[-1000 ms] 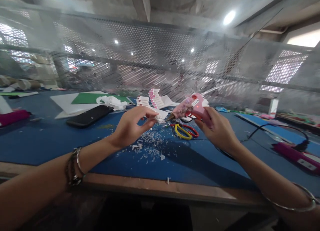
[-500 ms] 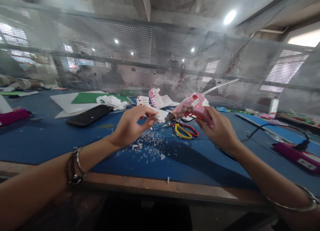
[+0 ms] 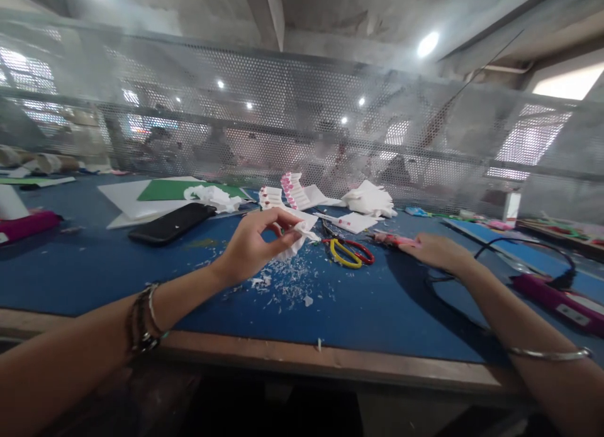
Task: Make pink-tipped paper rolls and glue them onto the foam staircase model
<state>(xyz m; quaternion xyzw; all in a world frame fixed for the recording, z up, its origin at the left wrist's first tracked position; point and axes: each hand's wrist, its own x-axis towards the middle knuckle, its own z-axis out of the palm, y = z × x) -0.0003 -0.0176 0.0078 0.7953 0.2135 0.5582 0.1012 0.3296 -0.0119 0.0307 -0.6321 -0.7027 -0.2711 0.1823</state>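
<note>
My left hand point(image 3: 264, 240) pinches a small crumpled white paper piece point(image 3: 306, 232) between thumb and fingers, above scattered white scraps point(image 3: 285, 279) on the blue table. Over on the right, my right hand point(image 3: 436, 251) is closed around the pink glue gun point(image 3: 395, 240), which is low at the tabletop with its nozzle pointing left. Most of the gun's handle is hidden by the hand. Between both hands lie scissors point(image 3: 348, 253) with one yellow and one red handle loop. Folded white paper strips with pink-red marks point(image 3: 293, 191) stand just behind my left hand.
A black phone point(image 3: 172, 223) lies left, beside green and white sheets point(image 3: 189, 188) and crumpled white paper point(image 3: 214, 198). White paper pieces point(image 3: 370, 199) are heaped behind the scissors. A black cable point(image 3: 443, 286) runs near a purple power strip point(image 3: 557, 301). Perforated metal panels point(image 3: 283, 122) stand behind.
My right hand has carried the glue gun away from the paper, rightward and down to the tabletop. My left hand has stayed nearly in place, still pinching the white paper piece.
</note>
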